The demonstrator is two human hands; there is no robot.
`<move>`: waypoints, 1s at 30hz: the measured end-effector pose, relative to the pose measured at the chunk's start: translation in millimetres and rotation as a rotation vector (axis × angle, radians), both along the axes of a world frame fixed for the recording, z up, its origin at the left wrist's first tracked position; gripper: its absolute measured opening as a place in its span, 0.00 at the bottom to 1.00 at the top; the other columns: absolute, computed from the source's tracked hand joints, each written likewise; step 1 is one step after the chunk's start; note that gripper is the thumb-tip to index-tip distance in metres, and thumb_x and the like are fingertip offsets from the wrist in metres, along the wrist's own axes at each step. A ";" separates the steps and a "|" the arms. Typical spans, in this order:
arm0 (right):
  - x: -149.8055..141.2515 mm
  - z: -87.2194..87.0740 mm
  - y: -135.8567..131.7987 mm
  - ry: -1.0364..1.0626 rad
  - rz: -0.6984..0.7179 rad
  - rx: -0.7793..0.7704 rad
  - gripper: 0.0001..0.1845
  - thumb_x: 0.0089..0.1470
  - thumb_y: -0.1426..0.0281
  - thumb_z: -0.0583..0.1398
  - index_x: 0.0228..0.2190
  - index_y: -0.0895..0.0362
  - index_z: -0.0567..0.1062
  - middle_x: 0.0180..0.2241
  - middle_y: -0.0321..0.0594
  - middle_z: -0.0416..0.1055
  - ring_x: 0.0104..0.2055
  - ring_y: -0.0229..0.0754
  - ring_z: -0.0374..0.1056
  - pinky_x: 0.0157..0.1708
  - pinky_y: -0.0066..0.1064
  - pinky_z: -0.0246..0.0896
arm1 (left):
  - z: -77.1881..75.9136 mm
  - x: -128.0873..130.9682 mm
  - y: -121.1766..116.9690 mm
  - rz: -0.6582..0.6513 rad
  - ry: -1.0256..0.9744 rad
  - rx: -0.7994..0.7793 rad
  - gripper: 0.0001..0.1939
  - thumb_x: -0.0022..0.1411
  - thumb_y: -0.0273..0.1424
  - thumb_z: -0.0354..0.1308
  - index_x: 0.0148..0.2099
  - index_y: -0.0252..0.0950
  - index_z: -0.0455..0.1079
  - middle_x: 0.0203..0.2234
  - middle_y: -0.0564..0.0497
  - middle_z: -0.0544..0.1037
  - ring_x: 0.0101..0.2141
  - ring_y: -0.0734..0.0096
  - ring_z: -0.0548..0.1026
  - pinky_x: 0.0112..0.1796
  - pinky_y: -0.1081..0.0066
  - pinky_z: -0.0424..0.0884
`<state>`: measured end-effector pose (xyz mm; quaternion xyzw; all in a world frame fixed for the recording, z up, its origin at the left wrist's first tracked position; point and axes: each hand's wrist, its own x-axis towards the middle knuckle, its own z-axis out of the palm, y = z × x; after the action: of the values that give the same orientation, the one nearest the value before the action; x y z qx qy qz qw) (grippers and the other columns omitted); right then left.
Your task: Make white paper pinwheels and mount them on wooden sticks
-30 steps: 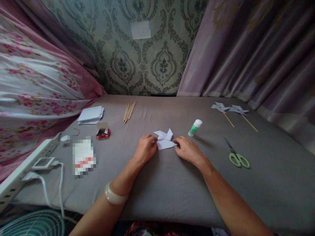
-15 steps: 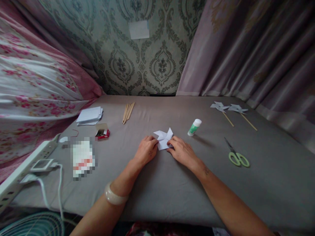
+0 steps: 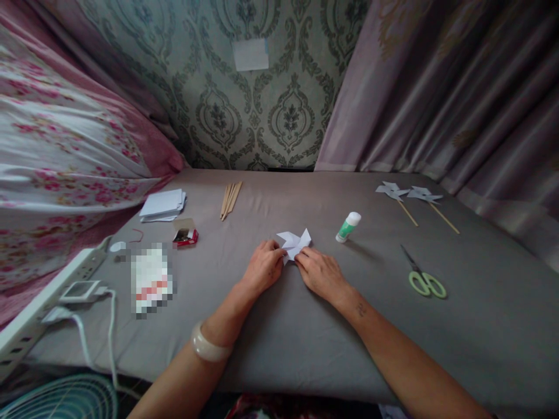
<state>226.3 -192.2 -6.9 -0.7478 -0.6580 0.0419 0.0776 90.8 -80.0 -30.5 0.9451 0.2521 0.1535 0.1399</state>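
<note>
A white paper pinwheel (image 3: 295,242) lies low over the grey cloth, with folded points showing at its far side. My left hand (image 3: 264,266) pinches its left edge, fingers closed. On the near right part of the paper, my right hand (image 3: 322,271) presses with its fingers together, folding a flap in toward the middle. The fingers hide the near edge. Just beyond my right hand stands a white and green glue stick (image 3: 348,227), slightly tilted in view.
Green-handled scissors (image 3: 423,278) lie at the right, below two finished pinwheels on sticks (image 3: 409,212). Toward the back left are wooden sticks (image 3: 230,201), a paper stack (image 3: 162,205) and a small red box (image 3: 186,234). A power strip (image 3: 26,326) runs along the left edge.
My right hand has moved left from the paper's right corner onto its near part, and that corner is now folded inward. My left hand has kept its hold.
</note>
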 end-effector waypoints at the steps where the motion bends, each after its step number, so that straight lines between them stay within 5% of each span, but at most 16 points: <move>1: -0.6 0.1 0.3 0.017 -0.027 0.006 0.16 0.64 0.70 0.48 0.38 0.54 0.75 0.42 0.44 0.73 0.45 0.43 0.68 0.39 0.29 0.58 | -0.1 0.0 0.2 -0.011 -0.007 0.010 0.15 0.62 0.24 0.49 0.44 0.36 0.76 0.40 0.44 0.74 0.42 0.63 0.69 0.45 0.64 0.69; 10: 3.8 -7.7 7.9 0.167 -0.223 0.044 0.13 0.60 0.68 0.53 0.37 0.55 0.78 0.41 0.43 0.75 0.41 0.43 0.70 0.38 0.29 0.58 | -1.4 4.9 0.6 -0.038 -0.030 0.003 0.11 0.64 0.27 0.51 0.42 0.34 0.75 0.37 0.44 0.76 0.40 0.62 0.70 0.44 0.65 0.68; 30: 2.5 -8.7 11.2 0.207 -0.302 0.086 0.14 0.60 0.65 0.53 0.34 0.55 0.78 0.39 0.44 0.77 0.41 0.43 0.72 0.37 0.28 0.58 | 1.6 12.7 -0.5 0.027 -0.082 -0.072 0.09 0.63 0.29 0.55 0.39 0.36 0.77 0.34 0.46 0.78 0.38 0.64 0.73 0.41 0.67 0.67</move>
<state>228.8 -181.0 -15.6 -0.8257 -0.5281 0.0784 0.1824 103.5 -80.5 -28.9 0.9289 0.2643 0.1849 0.1819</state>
